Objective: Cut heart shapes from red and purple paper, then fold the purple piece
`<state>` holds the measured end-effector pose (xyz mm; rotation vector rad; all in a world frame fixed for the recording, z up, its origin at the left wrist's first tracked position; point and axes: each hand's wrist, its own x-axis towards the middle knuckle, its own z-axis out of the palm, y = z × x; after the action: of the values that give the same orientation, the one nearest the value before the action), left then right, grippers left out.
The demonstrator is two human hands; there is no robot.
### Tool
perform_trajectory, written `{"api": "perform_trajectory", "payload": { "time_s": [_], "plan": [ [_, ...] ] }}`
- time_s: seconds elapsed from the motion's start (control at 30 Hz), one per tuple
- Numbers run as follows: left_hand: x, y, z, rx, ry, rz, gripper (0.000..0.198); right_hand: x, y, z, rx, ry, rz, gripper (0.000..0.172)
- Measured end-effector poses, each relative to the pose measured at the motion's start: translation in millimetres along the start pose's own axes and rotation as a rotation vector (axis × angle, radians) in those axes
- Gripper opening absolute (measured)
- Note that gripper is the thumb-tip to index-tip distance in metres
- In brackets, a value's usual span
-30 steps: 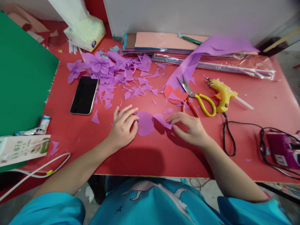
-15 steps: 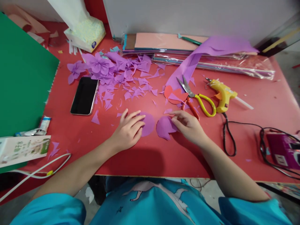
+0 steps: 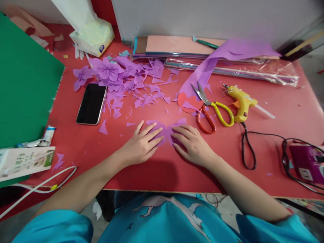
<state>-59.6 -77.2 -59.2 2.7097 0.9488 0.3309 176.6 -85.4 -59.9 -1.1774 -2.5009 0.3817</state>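
Note:
My left hand (image 3: pixel 143 142) lies flat with its fingers spread over a purple paper piece (image 3: pixel 162 129) on the red table. Opposite it, my right hand (image 3: pixel 190 143) rests palm down, fingers stretched out, on a second purple paper piece (image 3: pixel 169 136). The two pieces meet or nearly meet between my fingertips, and most of each is hidden under the hands. Just beyond the right hand are scissors (image 3: pixel 207 101) with one red and one yellow handle, blades apart, lying partly on a red paper shape (image 3: pixel 186 102).
Purple scraps (image 3: pixel 149 96) and folded paper flowers (image 3: pixel 108 70) spread behind a phone (image 3: pixel 91 104). A yellow glue gun (image 3: pixel 241 101) with a black cord lies at right. Wrapped paper packs (image 3: pixel 177 45) and a tissue box (image 3: pixel 93 38) stand at the back; a green board (image 3: pixel 25 87) is at left.
My right hand has moved left and flattened onto its purple piece, which it held at the edge before. The left hand stays over its piece, fingers spread slightly more.

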Motion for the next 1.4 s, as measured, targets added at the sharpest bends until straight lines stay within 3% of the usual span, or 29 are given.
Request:
{"api": "perform_trajectory", "payload": {
  "time_s": [0.27, 0.53, 0.7, 0.83, 1.07, 1.13, 1.23, 1.4],
  "plan": [
    [1.0, 1.9, -1.4, 0.011, -0.041, 0.014, 0.034, 0.8, 5.0, 4.4, 0.001, 0.001, -0.021, 0.028],
    [0.4, 2.8, -0.8, 0.065, 0.001, -0.009, 0.036, 1.0, 4.9, 4.4, -0.010, 0.023, -0.024, 0.027],
    [0.8, 4.1, -0.1, 0.016, -0.151, 0.031, 0.051, 1.3, 1.6, 5.1, -0.012, 0.027, -0.050, 0.030],
    [1.3, 4.3, 1.2, -0.006, -0.218, 0.029, 0.052, 2.0, 7.9, 5.6, -0.038, 0.095, 0.019, 0.039],
    [0.2, 3.2, -0.1, -0.026, -0.215, 0.014, 0.051, 2.9, 23.9, 4.8, -0.107, 0.135, 0.135, 0.049],
    [0.2, 2.6, -0.1, -0.027, -0.213, 0.016, 0.050, 2.9, 22.0, 2.7, -0.104, 0.106, 0.065, 0.046],
    [0.5, 1.9, 0.2, -0.023, -0.214, 0.015, 0.048, 3.0, 16.0, 1.8, -0.096, -0.035, -0.065, 0.039],
    [0.8, -2.5, 0.5, -0.025, -0.189, 0.015, 0.044, 3.8, 11.3, 7.6, -0.119, -0.116, -0.025, 0.043]
  ]
}}
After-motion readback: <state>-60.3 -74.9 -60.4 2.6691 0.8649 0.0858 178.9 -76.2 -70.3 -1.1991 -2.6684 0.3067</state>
